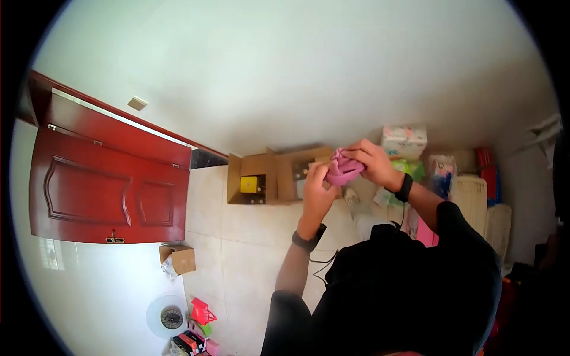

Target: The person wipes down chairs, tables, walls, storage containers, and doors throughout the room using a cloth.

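Observation:
A bunched pink cloth (345, 169) is held up in front of me between both hands. My left hand (319, 188) grips its lower left side, thumb and fingers closed on the fabric. On the upper right, my right hand (375, 163) has its fingers bent over the cloth. Folds hide part of the fingertips, and what kind of cloth item it is I cannot make out. Behind and below the hands stands an open cardboard box (286, 181) with bottle-like things inside.
Another open carton (234, 181) holds a yellow box (249, 184). A patterned white package (404, 141) and green plastic bag (408, 168) lie right, near beige crates (469, 202). At left are a red door (113, 184), a small carton (184, 260) and a red bag (202, 311).

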Motion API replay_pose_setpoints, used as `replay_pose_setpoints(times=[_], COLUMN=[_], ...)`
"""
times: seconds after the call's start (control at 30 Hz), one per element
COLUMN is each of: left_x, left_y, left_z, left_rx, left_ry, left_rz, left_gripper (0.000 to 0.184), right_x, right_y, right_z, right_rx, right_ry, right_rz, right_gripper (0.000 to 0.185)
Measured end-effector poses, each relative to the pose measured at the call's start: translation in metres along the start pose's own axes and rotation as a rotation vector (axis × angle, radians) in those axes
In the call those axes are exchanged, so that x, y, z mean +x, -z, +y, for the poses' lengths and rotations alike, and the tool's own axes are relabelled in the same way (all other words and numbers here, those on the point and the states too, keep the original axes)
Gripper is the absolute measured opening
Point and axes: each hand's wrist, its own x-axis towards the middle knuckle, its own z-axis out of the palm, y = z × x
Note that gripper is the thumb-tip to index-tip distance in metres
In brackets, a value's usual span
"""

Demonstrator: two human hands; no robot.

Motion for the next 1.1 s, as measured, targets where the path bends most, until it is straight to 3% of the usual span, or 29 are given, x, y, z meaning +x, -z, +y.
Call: replay_pose_setpoints(times=[0.3,0.5,0.6,0.8,0.97,1.1], left_x=[0.232,0.317,0.334,0.323,0.315,0.315], left_y=[0.016,-0.003,-0.008,0.02,0.089,0.165], left_z=[-0.003,-0.04,-0.078,-0.139,-0.197,-0.246], left_rx=[0.034,0.073,0.085,0.024,0.05,0.079], left_ry=[-0.351,-0.391,-0.386,-0.292,-0.255,-0.231], left_rz=[0.081,0.14,0.181,0.139,0.099,0.122], left_gripper=[0.046,0.047,0.048,0.05,0.047,0.046], right_x=[0.173,0.231,0.237,0.246,0.275,0.325], right_y=[0.031,0.011,-0.025,-0.099,-0.176,-0.253], right_z=[0.105,0.166,0.196,0.185,0.172,0.136], right_rx=[-0.199,-0.242,-0.297,-0.299,-0.307,-0.303], right_ry=[0.122,0.009,0.0,-0.053,-0.049,-0.06], right_rz=[0.465,0.569,0.614,0.651,0.584,0.655], right_gripper=[0.053,0.052,0.052,0.052,0.053,0.05])
